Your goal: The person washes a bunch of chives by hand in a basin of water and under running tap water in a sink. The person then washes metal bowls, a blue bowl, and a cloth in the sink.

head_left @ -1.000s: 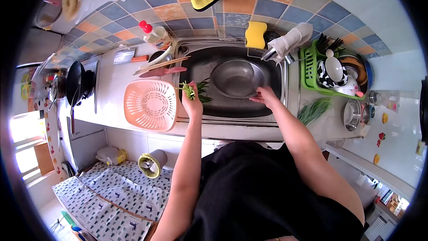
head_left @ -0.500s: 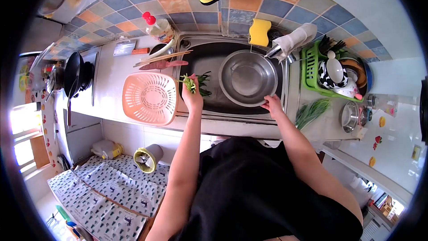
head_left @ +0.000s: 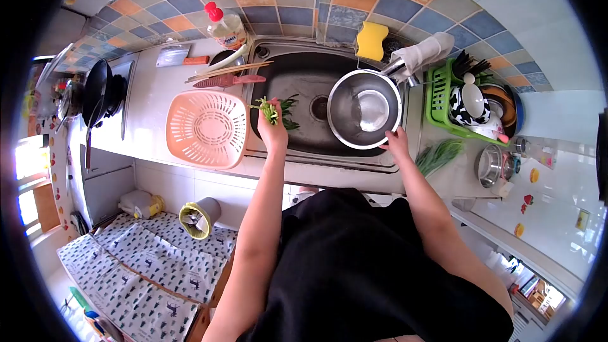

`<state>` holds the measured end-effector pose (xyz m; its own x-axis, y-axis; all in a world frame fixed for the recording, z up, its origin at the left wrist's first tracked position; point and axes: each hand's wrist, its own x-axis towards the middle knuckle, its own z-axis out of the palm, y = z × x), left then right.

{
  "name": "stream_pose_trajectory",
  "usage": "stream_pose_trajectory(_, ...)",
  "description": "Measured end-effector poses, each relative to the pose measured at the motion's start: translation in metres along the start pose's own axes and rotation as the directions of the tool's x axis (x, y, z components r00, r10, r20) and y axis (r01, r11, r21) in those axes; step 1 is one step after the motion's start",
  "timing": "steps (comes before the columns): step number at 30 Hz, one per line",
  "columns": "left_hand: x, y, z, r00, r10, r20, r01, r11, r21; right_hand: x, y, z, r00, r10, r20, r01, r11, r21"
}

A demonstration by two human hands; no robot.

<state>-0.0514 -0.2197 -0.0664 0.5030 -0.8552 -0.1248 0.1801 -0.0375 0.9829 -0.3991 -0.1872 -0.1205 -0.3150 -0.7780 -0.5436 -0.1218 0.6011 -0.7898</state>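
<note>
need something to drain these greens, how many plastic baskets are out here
2: the pink basket on the counter left of the sink, and the green basket to its right, holding dishes. Others may be hidden.

No wording can be read with certainty; the clearest lettering is on a bottle.
The clear bottle with the red cap, standing at the tiled wall behind the sink, carries a label with a short word in dark letters over orange and white; the letters are too small and blurred to spell out. The plastic jug on the floor has a yellow area where no writing can be made out. On the patterned cover at lower left, small dark marks by the printed animal figures are too fine to tell as letters or drawing.
</note>
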Motion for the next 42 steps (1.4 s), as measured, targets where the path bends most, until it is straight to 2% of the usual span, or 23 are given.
stream_pose_trajectory(7,-0.003,-0.004,0.0,1.0,0.016,0.015,-0.018,0.99,0.139,-0.003,-0.005,-0.002,0.984,-0.176,-0.001,0.172,0.961,-0.219)
stream_pose_trajectory(10,-0.006,-0.004,0.0,0.998,0.045,0.031,-0.052,0.963,0.266,0.008,0.004,-0.009,0.956,-0.292,-0.005,0.262,0.865,-0.428)
stream_pose_trajectory(13,-0.007,-0.006,0.002,0.999,-0.033,0.015,0.034,0.998,-0.059,0.005,-0.005,-0.014,0.93,-0.366,0.018,0.325,0.801,-0.503)
stream_pose_trajectory(16,-0.007,-0.008,0.004,0.999,-0.047,0.027,0.048,0.998,-0.047,-0.022,-0.044,-0.007,0.877,-0.479,0.029,0.407,0.71,-0.574)
stream_pose_trajectory(19,-0.007,-0.007,0.007,0.998,-0.053,0.04,0.052,0.998,0.017,-0.022,-0.051,0.0,0.797,-0.603,0.016,0.492,0.635,-0.595)
stream_pose_trajectory(20,-0.007,-0.007,0.008,0.998,-0.062,0.033,0.063,0.997,-0.033,-0.014,-0.044,-0.001,0.82,-0.569,0.058,0.48,0.628,-0.613)
stream_pose_trajectory(22,-0.005,-0.008,0.01,0.997,-0.081,0.018,0.082,0.988,-0.132,-0.016,-0.051,0.003,0.767,-0.638,0.065,0.518,0.556,-0.65)
stream_pose_trajectory(23,-0.005,-0.009,0.011,0.999,-0.043,0.023,0.045,0.994,-0.096,-0.018,-0.055,0.005,0.739,-0.67,0.07,0.534,0.518,-0.668)
stream_pose_trajectory(25,-0.003,-0.009,0.012,0.999,0.032,0.037,-0.031,0.999,-0.026,-0.015,-0.056,0.005,0.728,-0.682,0.066,0.524,0.493,-0.694)
stream_pose_trajectory(29,-0.003,-0.005,0.013,0.997,0.051,0.053,-0.052,0.999,0.014,-0.016,-0.061,0.005,0.664,-0.747,0.038,0.541,0.445,-0.714)
stream_pose_trajectory(34,-0.003,-0.001,0.014,0.995,0.076,0.061,-0.082,0.991,0.108,-0.017,-0.065,0.001,0.684,-0.729,-0.002,0.526,0.496,-0.691)
stream_pose_trajectory(37,-0.003,-0.002,0.019,0.999,0.01,0.039,-0.007,0.998,-0.062,-0.015,-0.063,0.0,0.683,-0.73,-0.01,0.527,0.502,-0.686)
stream_pose_trajectory(40,-0.005,0.001,0.02,0.995,0.077,0.064,-0.085,0.986,0.141,-0.014,-0.06,0.0,0.715,-0.699,-0.005,0.501,0.518,-0.693)
stream_pose_trajectory(42,-0.005,0.002,0.021,0.994,0.082,0.072,-0.093,0.982,0.167,-0.013,-0.056,0.0,0.72,-0.694,-0.003,0.495,0.516,-0.699)
